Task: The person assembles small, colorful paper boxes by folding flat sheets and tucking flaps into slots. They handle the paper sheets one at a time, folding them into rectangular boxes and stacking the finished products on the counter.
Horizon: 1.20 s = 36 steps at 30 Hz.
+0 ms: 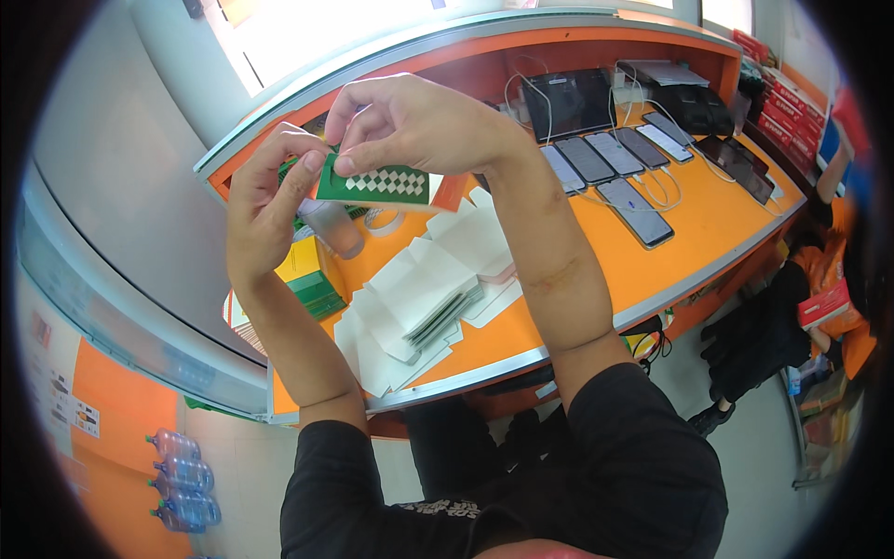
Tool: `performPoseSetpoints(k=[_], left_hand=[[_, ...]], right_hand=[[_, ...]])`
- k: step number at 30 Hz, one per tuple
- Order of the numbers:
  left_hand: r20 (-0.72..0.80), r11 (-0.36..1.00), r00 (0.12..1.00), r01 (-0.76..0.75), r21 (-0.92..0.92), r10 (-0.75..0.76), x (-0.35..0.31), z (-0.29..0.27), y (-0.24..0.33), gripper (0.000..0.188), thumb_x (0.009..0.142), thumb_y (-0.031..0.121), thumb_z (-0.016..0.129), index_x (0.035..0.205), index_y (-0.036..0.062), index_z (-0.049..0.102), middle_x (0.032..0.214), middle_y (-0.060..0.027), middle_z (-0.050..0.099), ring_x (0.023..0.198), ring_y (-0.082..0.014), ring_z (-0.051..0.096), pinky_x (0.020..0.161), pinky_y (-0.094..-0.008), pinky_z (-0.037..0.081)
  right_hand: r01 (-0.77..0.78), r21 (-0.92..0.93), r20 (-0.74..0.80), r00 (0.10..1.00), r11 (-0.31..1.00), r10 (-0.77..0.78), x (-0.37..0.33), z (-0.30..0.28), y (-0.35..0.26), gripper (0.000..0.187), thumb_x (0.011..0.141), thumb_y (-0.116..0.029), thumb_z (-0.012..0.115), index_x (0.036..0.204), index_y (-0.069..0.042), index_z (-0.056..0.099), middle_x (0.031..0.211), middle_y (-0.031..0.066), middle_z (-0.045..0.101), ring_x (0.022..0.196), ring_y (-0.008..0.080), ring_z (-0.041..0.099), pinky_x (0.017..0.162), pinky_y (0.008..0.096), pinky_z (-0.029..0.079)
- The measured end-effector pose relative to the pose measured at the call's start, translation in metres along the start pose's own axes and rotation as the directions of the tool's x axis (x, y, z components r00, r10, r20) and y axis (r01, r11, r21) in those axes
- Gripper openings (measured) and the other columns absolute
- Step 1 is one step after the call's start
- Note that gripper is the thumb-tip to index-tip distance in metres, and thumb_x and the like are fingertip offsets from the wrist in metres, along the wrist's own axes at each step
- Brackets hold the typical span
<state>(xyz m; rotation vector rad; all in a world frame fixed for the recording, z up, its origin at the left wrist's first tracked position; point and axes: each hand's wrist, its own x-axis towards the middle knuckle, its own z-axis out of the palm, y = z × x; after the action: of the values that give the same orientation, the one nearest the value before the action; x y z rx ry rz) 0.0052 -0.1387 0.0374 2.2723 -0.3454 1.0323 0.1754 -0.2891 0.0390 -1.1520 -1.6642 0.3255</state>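
Above the orange counter (708, 219), both my hands are at a small green carton (386, 184) with rows of white diamonds and an orange end. My left hand (265, 196) pinches its left end between thumb and fingers. At the upper left edge my right hand (400, 121) grips it, thumb on the green face. White unfolded cartons (419, 270) lie overlapped on the counter below. A stack of yellow and green cartons (312, 275) stands by my left forearm. Behind the left hand, a translucent cup (333, 228) is partly hidden, beside a tape roll (384, 221).
Several phones (636, 212) with white charging cables lie on the right of the counter, near a dark tablet (568, 102). Red boxes (790, 116) are stacked at the far right. Another person (764, 307) stands there. Large water bottles (186, 480) lie on the floor at left.
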Motion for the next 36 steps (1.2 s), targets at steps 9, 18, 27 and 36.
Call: performPoseSetpoints(k=[9, 18, 27, 36], left_hand=[[-0.020, 0.971, 0.979, -0.198, 0.133, 0.202, -0.001, -0.001, 0.010, 0.016, 0.098, 0.016, 0.062, 0.092, 0.0016, 0.067, 0.092, -0.0031, 0.059, 0.082, -0.0115, 0.053, 0.071, -0.0260, 0.041], [-0.381, 0.972, 0.914, 0.199, 0.126, -0.138, 0.007, 0.030, 0.010, 0.043, 0.103, 0.040, 0.056, 0.125, 0.0032, 0.052, 0.106, -0.0094, 0.061, 0.098, -0.0185, 0.058, 0.086, -0.0324, 0.048], [-0.569, 0.989, 0.809, 0.111, -0.094, -0.145, 0.018, 0.030, -0.013, 0.041, 0.105, 0.041, 0.053, 0.120, 0.0029, 0.060, 0.096, -0.0024, 0.067, 0.081, -0.0076, 0.061, 0.073, -0.0218, 0.049], [-0.496, 0.938, 0.806, 0.203, -0.280, -0.323, 0.015, 0.021, -0.014, 0.037, 0.103, 0.033, 0.060, 0.114, -0.0007, 0.068, 0.093, -0.0013, 0.068, 0.079, -0.0057, 0.060, 0.074, -0.0207, 0.049]], right_hand=[[-0.074, -0.106, 0.074, 0.994, 0.992, 0.082, -0.002, 0.006, -0.007, 0.030, 0.089, -0.026, 0.075, 0.104, -0.001, 0.067, 0.085, 0.0054, 0.071, 0.083, 0.0097, 0.063, 0.076, 0.0274, 0.051], [0.217, 0.067, -0.359, 0.916, 0.974, -0.179, 0.021, 0.018, 0.009, 0.022, 0.097, -0.021, 0.067, 0.107, -0.003, 0.073, 0.094, 0.0019, 0.071, 0.086, 0.0100, 0.063, 0.078, 0.0276, 0.052], [0.213, -0.030, -0.313, 0.926, 0.977, -0.212, 0.024, 0.039, 0.004, 0.027, 0.099, -0.022, 0.061, 0.114, -0.002, 0.071, 0.102, 0.0055, 0.072, 0.089, 0.0138, 0.065, 0.084, 0.0287, 0.052], [0.095, -0.504, -0.565, 0.716, 0.858, -0.411, 0.021, 0.004, 0.015, 0.045, 0.102, -0.043, 0.056, 0.104, 0.000, 0.070, 0.084, 0.0066, 0.069, 0.077, 0.0138, 0.063, 0.074, 0.0302, 0.049]])
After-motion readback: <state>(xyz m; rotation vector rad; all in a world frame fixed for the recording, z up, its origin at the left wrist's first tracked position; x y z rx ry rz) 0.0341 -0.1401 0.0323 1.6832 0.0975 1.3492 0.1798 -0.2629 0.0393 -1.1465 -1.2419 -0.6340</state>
